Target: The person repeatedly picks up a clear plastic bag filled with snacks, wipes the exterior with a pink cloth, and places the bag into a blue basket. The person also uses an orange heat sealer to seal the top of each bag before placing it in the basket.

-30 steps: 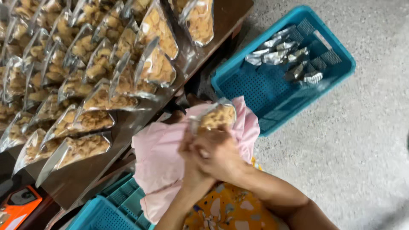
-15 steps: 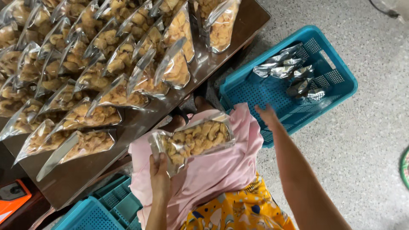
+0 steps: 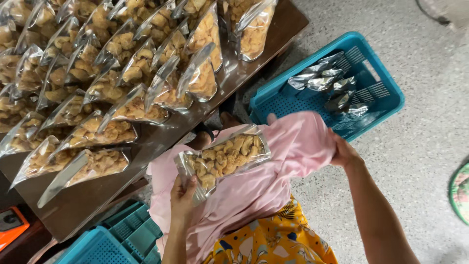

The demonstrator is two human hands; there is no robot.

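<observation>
Right hand (image 3: 343, 152) has let go of the snack pouch (image 3: 225, 157) and reaches toward the blue crate (image 3: 386, 88), fingers hidden by pink cloth (image 3: 293, 146); left hand (image 3: 183, 198) alone pinches it.

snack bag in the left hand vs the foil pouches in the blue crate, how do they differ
The snack bag is clear and plump with pale fried pieces; the foil pouches are silvery, opaque and look flat. The snack bag is held up by the left hand over a pink cloth, while the foil pouches lie loose in the blue crate. The bag is single; the pouches are several. Both are shiny, flexible packaging.
</observation>
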